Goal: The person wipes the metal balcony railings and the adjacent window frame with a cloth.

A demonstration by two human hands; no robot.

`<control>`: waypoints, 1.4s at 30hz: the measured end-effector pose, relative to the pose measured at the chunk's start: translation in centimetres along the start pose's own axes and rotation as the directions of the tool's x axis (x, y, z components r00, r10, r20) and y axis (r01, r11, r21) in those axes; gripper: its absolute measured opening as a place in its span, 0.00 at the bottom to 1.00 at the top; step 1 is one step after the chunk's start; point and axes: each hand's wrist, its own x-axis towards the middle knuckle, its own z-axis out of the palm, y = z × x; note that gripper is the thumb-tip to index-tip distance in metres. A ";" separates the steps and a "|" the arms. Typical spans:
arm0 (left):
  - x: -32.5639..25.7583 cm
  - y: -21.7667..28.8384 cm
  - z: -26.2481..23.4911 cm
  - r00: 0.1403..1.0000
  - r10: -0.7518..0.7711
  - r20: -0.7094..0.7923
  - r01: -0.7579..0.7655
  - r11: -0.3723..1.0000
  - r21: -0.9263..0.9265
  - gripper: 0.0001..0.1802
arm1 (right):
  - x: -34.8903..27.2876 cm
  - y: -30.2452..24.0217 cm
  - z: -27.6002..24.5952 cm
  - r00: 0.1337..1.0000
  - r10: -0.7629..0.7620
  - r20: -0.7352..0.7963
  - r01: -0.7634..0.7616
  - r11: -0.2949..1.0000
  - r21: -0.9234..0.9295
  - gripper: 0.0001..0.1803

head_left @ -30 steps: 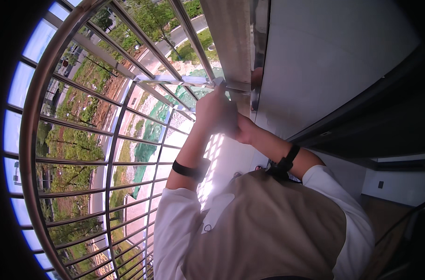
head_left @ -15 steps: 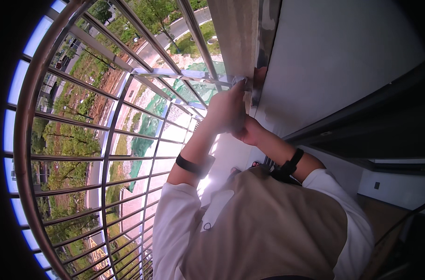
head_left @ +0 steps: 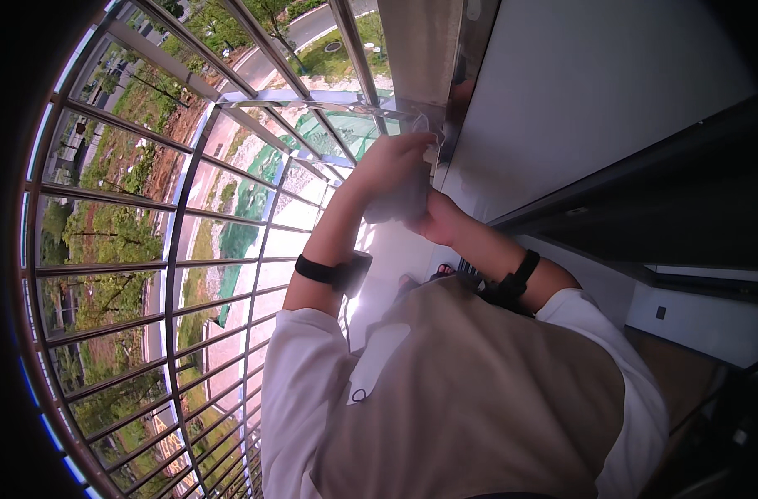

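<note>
My left hand [head_left: 389, 164] reaches up beside the railing, its fingers curled over the upper part of a greyish, see-through thing [head_left: 398, 198] that looks soft or thin-walled. A pale clear part of it rises just past the fingertips. Lower down and to the right, my right hand [head_left: 437, 219] is closed on its lower right side. Blur hides the exact kind of the thing and some of my fingertips. Each forearm wears a black strap [head_left: 319, 269] with a small dark box on it.
A metal barred railing [head_left: 173, 291] curves along the left, with trees, a road and green netting beyond it. On the right are a grey panel [head_left: 595, 100] and a dark ledge [head_left: 670, 183]. A pale floor [head_left: 387, 258] lies below, with my feet on it.
My left hand has shifted slightly left and its fingers have straightened somewhat. More of the greyish see-through thing shows between my hands. The view has tilted a little.
</note>
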 end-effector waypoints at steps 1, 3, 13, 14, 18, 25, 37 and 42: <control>-0.6 0.7 0.2 0.986 -0.063 0.151 0.055 0.997 0.063 0.16 | 2.8 1.6 -4.9 0.963 -0.181 0.199 0.247 0.888 -0.388 0.13; -3.7 -1.1 0.8 0.956 -0.206 0.209 0.235 0.963 -0.129 0.15 | 2.8 2.7 -5.9 0.963 -0.143 0.227 0.248 0.794 -0.555 0.13; -15.7 -6.2 5.8 0.698 -0.707 -0.113 0.213 0.356 -0.910 0.14 | 2.2 5.7 -5.1 0.881 0.375 -0.287 -0.464 0.802 -0.376 0.16; -16.4 -6.4 5.8 0.692 -0.712 -0.116 0.214 0.356 -0.910 0.14 | 2.3 6.1 -5.0 0.879 0.381 -0.286 -0.469 0.799 -0.377 0.16; -17.9 -6.3 5.8 0.614 -0.750 -0.247 0.122 0.399 -0.909 0.13 | 2.2 6.2 -5.0 0.896 0.335 -0.292 -0.434 0.803 -0.409 0.17; -19.6 -7.9 6.9 0.474 -0.825 0.307 0.281 -0.189 -0.941 0.23 | 0.5 3.6 -3.5 0.922 0.262 -0.286 -0.375 0.792 -0.482 0.19; -15.6 -14.4 14.7 0.521 -0.800 -0.296 0.510 0.570 -0.644 0.15 | 5.2 6.2 -13.5 0.777 0.321 -0.541 -0.488 0.851 -0.196 0.14; -10.3 -15.2 16.3 0.796 -0.428 -0.429 0.376 0.904 -0.205 0.15 | 7.7 6.2 -16.5 0.736 0.292 -0.611 -0.465 0.874 -0.143 0.13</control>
